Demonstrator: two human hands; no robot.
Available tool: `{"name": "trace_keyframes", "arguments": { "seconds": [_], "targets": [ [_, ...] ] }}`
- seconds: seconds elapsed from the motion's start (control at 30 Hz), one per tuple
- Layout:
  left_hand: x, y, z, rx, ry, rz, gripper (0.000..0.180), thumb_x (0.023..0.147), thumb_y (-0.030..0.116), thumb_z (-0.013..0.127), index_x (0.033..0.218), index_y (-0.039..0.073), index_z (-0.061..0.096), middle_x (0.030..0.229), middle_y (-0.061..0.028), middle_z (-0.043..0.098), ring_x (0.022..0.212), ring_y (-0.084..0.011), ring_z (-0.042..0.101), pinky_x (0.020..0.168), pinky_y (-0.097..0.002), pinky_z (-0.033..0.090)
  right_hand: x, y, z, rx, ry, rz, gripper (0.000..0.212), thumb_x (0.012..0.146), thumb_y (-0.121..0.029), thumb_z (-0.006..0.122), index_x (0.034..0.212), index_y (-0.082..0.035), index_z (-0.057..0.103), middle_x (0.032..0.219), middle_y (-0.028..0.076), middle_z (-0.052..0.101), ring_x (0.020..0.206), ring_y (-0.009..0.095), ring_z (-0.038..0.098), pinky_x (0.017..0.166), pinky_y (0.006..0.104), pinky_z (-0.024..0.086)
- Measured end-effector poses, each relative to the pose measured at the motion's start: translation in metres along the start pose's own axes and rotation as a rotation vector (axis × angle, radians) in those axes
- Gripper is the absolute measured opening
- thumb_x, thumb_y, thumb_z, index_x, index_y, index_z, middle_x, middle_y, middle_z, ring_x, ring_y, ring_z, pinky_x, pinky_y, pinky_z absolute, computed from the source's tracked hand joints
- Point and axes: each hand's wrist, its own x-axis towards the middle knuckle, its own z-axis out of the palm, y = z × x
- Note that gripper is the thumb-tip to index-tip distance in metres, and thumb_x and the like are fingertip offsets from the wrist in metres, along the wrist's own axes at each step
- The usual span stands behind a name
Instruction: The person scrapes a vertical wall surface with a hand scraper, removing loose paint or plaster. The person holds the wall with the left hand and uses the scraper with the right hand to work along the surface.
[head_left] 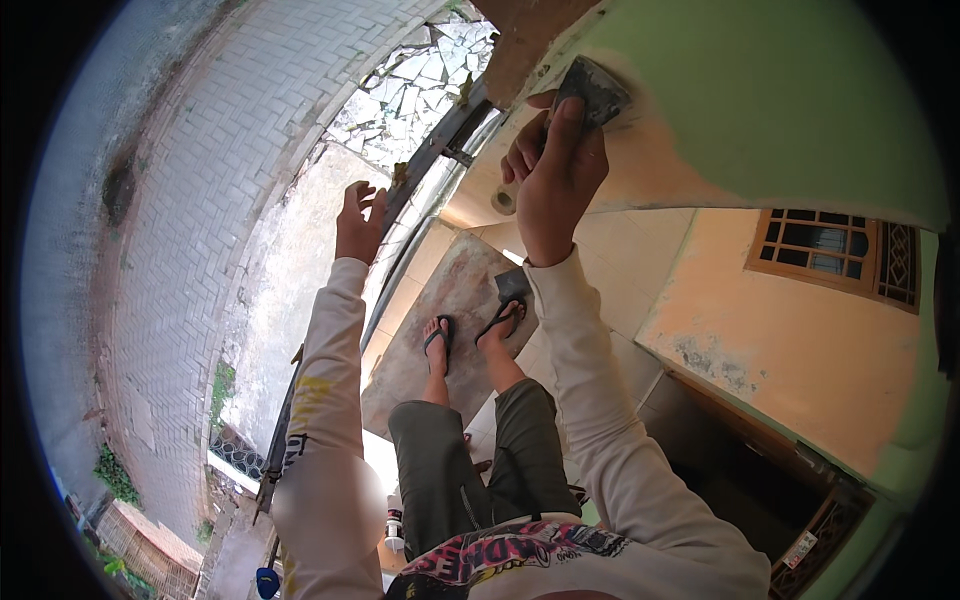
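My right hand [565, 185] is closed around a putty knife, its thumb along the dark, worn blade [592, 92]. The blade lies against the upper wall [740, 110], where green paint borders a bare peach patch. Below my fingers shows a pale round end [503, 199], which looks like the knife's handle. My left hand [360, 222] is raised beside a dark metal rail [430, 150], fingers bent and apart, with nothing visible in it. Whether it touches the rail I cannot tell.
I stand in black flip-flops on a stained board [420, 290]; a dark square plate [514, 285] lies by my right foot. Beyond the rail, a paved street [200, 200] runs far below at left. A window [830, 245] and a dark doorway [740, 450] are at right.
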Motion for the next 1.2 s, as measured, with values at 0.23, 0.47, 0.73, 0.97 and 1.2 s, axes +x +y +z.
{"name": "trace_keyframes", "arguments": {
  "seconds": [0.23, 0.47, 0.73, 0.97, 1.2],
  "targets": [
    [0.022, -0.035, 0.041, 0.022, -0.142, 0.042, 0.033, 0.1, 0.029, 0.059, 0.114, -0.001, 0.062, 0.108, -0.0191, 0.07, 0.103, -0.0309, 0.068, 0.093, -0.0396, 0.051, -0.004, 0.022, 0.019, -0.075, 0.13, -0.136, 0.038, 0.108, -0.034, 0.043, 0.103, 0.0, 0.057, 0.065, -0.003, 0.039, 0.05, 0.006, 0.036, 0.047, 0.0261, 0.035],
    [-0.001, -0.082, 0.034, 0.895, 0.153, 0.263, 0.049, 0.091, 0.027, 0.062, 0.132, 0.002, 0.05, 0.146, -0.0158, 0.043, 0.142, -0.0328, 0.033, 0.114, -0.0478, 0.03, -0.017, 0.068, 0.002, -0.11, 0.148, -0.065, 0.034, 0.108, -0.031, 0.045, 0.092, -0.002, 0.055, 0.059, -0.006, 0.034, 0.049, 0.003, 0.031, 0.043, 0.0248, 0.026],
    [-0.017, -0.058, 0.02, 1.047, 0.074, 0.229, 0.046, 0.092, 0.028, 0.06, 0.132, 0.006, 0.053, 0.151, -0.0111, 0.039, 0.147, -0.0312, 0.026, 0.118, -0.0509, 0.023, -0.009, 0.067, 0.003, -0.193, 0.084, -0.026, 0.045, 0.108, -0.039, 0.042, 0.074, -0.011, 0.033, 0.058, -0.004, 0.032, 0.044, 0.007, 0.031, 0.044, 0.0259, 0.031],
    [0.0, -0.026, -0.001, 0.898, 0.054, 0.259, 0.019, 0.092, 0.027, 0.06, 0.102, 0.011, 0.061, 0.086, -0.0077, 0.071, 0.088, -0.0252, 0.068, 0.095, -0.0461, 0.044, -0.003, 0.07, 0.011, -0.093, 0.132, -0.025, 0.044, 0.108, -0.037, 0.042, 0.074, -0.011, 0.031, 0.058, -0.005, 0.03, 0.044, 0.005, 0.028, 0.041, 0.0254, 0.025],
    [0.003, -0.077, -0.036, 0.612, -0.135, -0.165, 0.034, 0.095, 0.037, 0.058, 0.104, 0.005, 0.066, 0.085, -0.0124, 0.074, 0.082, -0.031, 0.072, 0.078, -0.0439, 0.055, 0.001, 0.069, 0.02, -0.004, 0.157, -0.032, 0.044, 0.108, -0.038, 0.043, 0.075, -0.012, 0.03, 0.059, -0.006, 0.024, 0.043, 0.005, 0.025, 0.04, 0.0254, 0.021]
  ]
}}
